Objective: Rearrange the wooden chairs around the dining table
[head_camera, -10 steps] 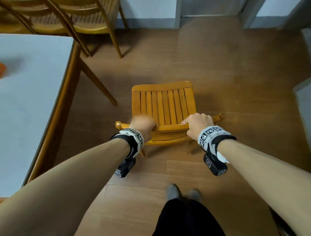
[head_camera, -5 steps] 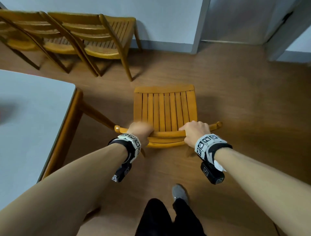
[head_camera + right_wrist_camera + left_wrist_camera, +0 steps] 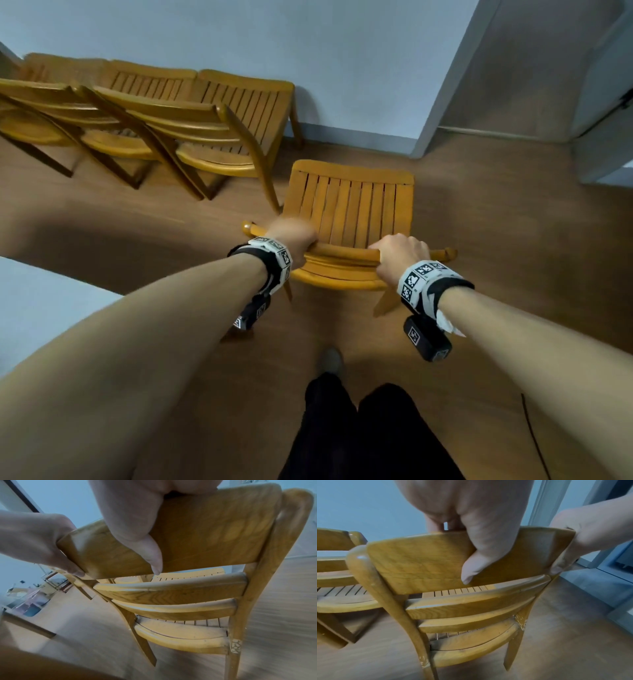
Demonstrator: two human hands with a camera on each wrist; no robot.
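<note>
Seen from above, two bare forearms reach forward over a brown wooden floor [image 3: 513,240], with dark trouser legs and one foot below them. At the near left, a pale corner of the table [image 3: 41,308] shows. Just ahead, the left hand [image 3: 294,236] and right hand [image 3: 399,255] each wrap the top rail of a wooden chair [image 3: 349,205], fingers curled over the front and thumbs pressed on the back, one hand toward each end. The chair faces away, its slatted seat pointing at the wall. Whether its legs touch the floor cannot be told from these views.

Beyond it, to the left, a row of matching chairs [image 3: 191,120] stands side by side along the pale wall [image 3: 308,51], the nearest just beside the held chair. A doorway opens at the far right.

As a judgement, the task looks midway at best: one chair is in hand and well apart from the table, none is seen tucked against the table, and the row by the wall is still to be placed.
</note>
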